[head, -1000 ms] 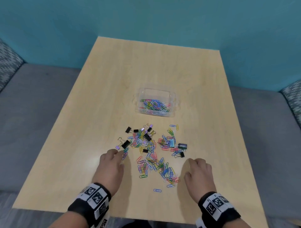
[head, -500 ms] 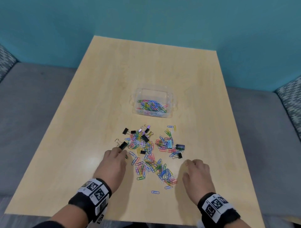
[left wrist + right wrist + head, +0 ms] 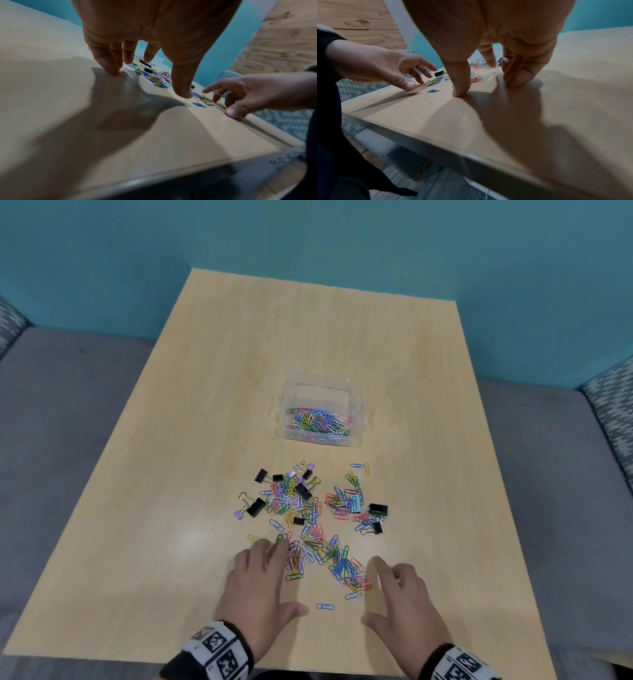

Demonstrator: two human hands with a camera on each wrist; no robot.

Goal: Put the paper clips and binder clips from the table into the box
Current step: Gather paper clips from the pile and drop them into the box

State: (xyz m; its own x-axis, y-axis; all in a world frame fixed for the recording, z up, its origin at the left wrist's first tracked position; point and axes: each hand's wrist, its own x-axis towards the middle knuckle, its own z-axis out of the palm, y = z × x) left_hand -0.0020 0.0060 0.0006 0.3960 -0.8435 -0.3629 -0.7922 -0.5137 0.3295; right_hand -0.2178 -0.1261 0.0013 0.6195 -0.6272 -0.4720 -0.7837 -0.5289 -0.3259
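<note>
Spreading relaxed, empty fingers, my left hand (image 3: 257, 587) and right hand (image 3: 407, 601) are flanking the coloured wire paper clips (image 3: 325, 556); raking carelessly toward six o'clock risks sliding them off the pale wooden surface (image 3: 171, 474).

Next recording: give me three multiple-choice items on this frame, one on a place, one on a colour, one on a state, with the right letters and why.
1. Where is the box relative to the loose clips?
A. Beyond them
B. Left of them
C. Nearer the person

2. What colour is the lone paper clip lying between the two hands?
A. Red
B. Blue
C. Black

3. What does the left hand hold?
A. The box
B. A binder clip
C. Nothing

Answers: 1 A, the box sits farther up the table; 2 B, it shows blue in the head view; 3 C, its fingers are spread on the table.
</note>
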